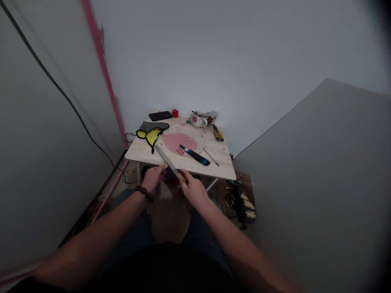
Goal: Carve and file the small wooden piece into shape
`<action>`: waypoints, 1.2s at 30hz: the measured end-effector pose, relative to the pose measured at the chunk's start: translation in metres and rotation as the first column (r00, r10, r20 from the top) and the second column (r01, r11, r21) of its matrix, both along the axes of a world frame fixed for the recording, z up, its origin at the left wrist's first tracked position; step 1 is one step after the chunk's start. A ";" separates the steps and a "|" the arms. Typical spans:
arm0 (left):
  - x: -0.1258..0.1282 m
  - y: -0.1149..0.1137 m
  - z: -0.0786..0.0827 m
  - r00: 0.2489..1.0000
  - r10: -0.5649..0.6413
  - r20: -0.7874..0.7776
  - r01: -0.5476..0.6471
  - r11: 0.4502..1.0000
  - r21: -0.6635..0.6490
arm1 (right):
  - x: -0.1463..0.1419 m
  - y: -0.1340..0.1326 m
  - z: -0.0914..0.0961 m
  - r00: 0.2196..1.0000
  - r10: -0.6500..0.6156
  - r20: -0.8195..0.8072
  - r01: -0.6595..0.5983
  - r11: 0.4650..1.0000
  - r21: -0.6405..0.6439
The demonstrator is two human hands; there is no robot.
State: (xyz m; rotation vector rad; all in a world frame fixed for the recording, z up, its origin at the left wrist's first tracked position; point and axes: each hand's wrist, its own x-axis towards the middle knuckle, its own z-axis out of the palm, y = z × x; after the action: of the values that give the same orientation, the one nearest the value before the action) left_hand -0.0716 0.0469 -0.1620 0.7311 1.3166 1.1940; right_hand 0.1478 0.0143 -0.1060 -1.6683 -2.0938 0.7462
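While the right hand (191, 189) is closed around the wooden handle of a long flat grey metal file (165, 158), its blade slants up-left over the near edge of the small pale wooden table (220, 162). The left hand (152, 178) curls just beside the blade; whether it grips anything cannot be told. Beyond lie a round clear pink-smeared board (183, 140) and a black-and-blue-handled knife (195, 156).

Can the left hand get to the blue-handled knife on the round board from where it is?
Probably, though not directly. The left hand sits at the table edge, and the file held by the right hand slants between it and the knife; it would have to pass over the file.
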 end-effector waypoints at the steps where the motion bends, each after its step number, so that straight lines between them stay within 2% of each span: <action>1: 0.001 0.000 0.000 1.000 0.010 -0.004 -0.010 1.000 0.000 | 0.007 -0.009 0.004 0.993 0.058 0.104 -0.062 0.998 0.033; 3: 0.003 0.000 0.000 1.000 0.023 -0.010 -0.023 1.000 0.001 | 0.024 -0.032 0.008 0.966 0.131 0.223 -0.134 0.991 0.001; 7: 0.003 -0.001 0.000 1.000 0.025 -0.008 -0.025 1.000 -0.005 | 0.062 -0.079 0.008 0.922 0.172 0.348 -0.157 0.985 -0.072; 11: 0.002 0.000 0.000 1.000 -0.003 0.008 0.003 1.000 -0.011 | 0.081 -0.101 0.010 0.898 0.188 0.397 -0.160 0.982 -0.103; 15: 0.004 0.002 -0.001 1.000 -0.024 0.006 0.024 1.000 -0.003 | 0.068 -0.089 0.011 0.893 0.200 0.404 -0.175 0.980 -0.099; 18: 0.005 0.002 -0.002 0.999 -0.040 0.007 0.040 0.999 0.004 | 0.036 -0.057 0.012 0.874 0.191 0.446 -0.159 0.981 -0.109; 21: 0.005 0.002 -0.001 0.999 -0.048 0.010 0.048 0.999 0.006 | 0.000 -0.017 0.016 0.867 0.160 0.471 -0.153 0.987 -0.054; 23: 0.006 0.001 -0.001 0.999 -0.037 0.011 0.037 0.999 0.010 | -0.013 -0.001 0.020 0.868 0.155 0.471 -0.160 0.987 -0.030; 26: 0.009 0.001 -0.002 1.000 -0.009 0.015 0.008 1.000 0.015 | -0.002 -0.013 0.019 0.863 0.165 0.478 -0.160 0.986 -0.051; 30: 0.012 0.002 -0.006 1.000 0.015 0.020 -0.015 1.000 0.008 | 0.049 -0.069 0.008 0.869 0.182 0.461 -0.152 0.983 -0.102; 32: 0.012 0.003 -0.006 1.000 0.017 0.013 -0.017 1.000 0.001 | 0.065 -0.085 0.005 0.870 0.180 0.459 -0.153 0.984 -0.096; 34: 0.011 0.003 -0.005 1.000 0.015 0.001 -0.015 1.000 -0.005 | 0.061 -0.082 0.006 0.864 0.179 0.470 -0.155 0.984 -0.089; 36: 0.010 0.003 -0.004 1.000 0.010 -0.009 -0.010 1.000 -0.007 | 0.039 -0.060 0.011 0.857 0.179 0.484 -0.162 0.984 -0.077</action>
State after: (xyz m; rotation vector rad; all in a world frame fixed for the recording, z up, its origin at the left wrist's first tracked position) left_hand -0.0618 0.0497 -0.1655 0.7260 1.3332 1.1947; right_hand 0.1867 -0.0462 -0.0955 -1.8562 -2.6138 0.4330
